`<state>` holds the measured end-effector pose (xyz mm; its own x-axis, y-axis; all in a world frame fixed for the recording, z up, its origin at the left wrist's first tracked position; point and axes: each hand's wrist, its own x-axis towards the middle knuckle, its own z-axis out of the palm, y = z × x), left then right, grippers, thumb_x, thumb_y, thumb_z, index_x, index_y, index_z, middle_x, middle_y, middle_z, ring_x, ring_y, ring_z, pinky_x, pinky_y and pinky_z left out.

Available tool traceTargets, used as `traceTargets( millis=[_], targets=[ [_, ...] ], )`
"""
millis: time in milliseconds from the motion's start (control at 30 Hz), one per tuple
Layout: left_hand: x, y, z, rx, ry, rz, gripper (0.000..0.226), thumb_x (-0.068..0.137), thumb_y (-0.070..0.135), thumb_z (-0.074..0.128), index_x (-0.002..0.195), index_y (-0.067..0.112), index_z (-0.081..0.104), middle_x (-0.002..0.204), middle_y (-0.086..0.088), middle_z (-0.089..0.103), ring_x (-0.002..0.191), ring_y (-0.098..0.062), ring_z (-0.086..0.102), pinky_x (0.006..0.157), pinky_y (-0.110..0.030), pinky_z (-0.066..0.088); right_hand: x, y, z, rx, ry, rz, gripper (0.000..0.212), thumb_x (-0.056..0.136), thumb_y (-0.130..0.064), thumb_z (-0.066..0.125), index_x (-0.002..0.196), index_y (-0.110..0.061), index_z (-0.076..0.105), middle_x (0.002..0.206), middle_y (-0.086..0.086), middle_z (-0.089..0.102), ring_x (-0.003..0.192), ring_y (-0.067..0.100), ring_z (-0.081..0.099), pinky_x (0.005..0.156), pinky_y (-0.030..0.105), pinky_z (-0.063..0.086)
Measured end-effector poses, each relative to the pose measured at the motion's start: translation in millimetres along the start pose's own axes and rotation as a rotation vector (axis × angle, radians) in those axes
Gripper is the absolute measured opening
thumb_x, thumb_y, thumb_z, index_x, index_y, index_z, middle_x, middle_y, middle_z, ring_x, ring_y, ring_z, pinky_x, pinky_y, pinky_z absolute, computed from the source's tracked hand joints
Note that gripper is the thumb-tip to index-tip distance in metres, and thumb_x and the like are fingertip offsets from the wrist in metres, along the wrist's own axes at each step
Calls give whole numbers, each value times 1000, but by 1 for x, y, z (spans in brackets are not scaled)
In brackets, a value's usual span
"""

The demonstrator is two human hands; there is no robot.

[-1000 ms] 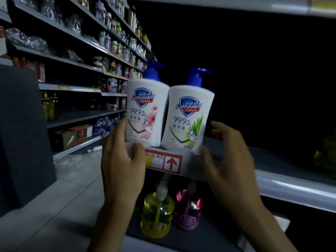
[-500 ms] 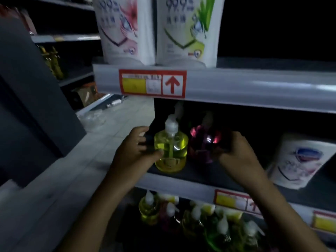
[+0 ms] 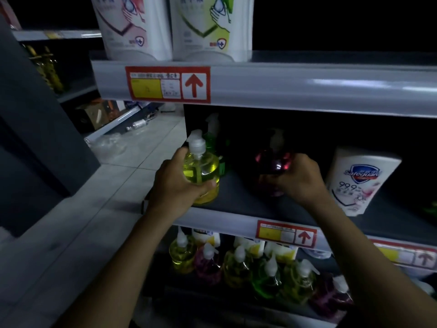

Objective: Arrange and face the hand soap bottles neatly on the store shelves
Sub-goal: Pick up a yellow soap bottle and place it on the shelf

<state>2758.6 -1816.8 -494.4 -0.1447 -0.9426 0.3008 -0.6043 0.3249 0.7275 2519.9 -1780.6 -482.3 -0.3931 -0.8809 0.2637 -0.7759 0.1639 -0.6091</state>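
Note:
My left hand point(image 3: 176, 183) grips a clear yellow hand soap bottle point(image 3: 203, 170) with a white pump, at the left end of the middle shelf point(image 3: 236, 204). My right hand point(image 3: 299, 178) grips a dark pink soap bottle point(image 3: 272, 162) further back on the same shelf. A green bottle point(image 3: 216, 143) stands behind the yellow one. Two white Safeguard bottles, one pink-labelled point(image 3: 132, 27) and one green-labelled point(image 3: 210, 27), stand side by side on the upper shelf point(image 3: 307, 86).
A white Safeguard bottle point(image 3: 359, 181) leans at the right of the middle shelf. Several yellow, pink and green pump bottles point(image 3: 238, 268) crowd the lower shelf. A tiled aisle floor point(image 3: 118, 166) and another shelving unit lie to the left.
My view dropped from the upper shelf to the middle one. Both hands left the white Safeguard bottles and took hold of the yellow and pink bottles; the pink one has moved right, away from the yellow.

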Motion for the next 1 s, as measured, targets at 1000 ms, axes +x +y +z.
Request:
traceTargets(
  millis=[1000],
  targets=[
    [0, -41, -32, -340, -191, -96, 78, 84, 3, 67, 141, 43, 31, 112, 30, 49, 121, -8, 51, 103, -45, 44, 3, -62, 77, 125, 87, -79, 44, 67, -54, 79, 67, -14, 60, 65, 5, 66, 59, 17, 62, 50, 30, 47]
  ],
)
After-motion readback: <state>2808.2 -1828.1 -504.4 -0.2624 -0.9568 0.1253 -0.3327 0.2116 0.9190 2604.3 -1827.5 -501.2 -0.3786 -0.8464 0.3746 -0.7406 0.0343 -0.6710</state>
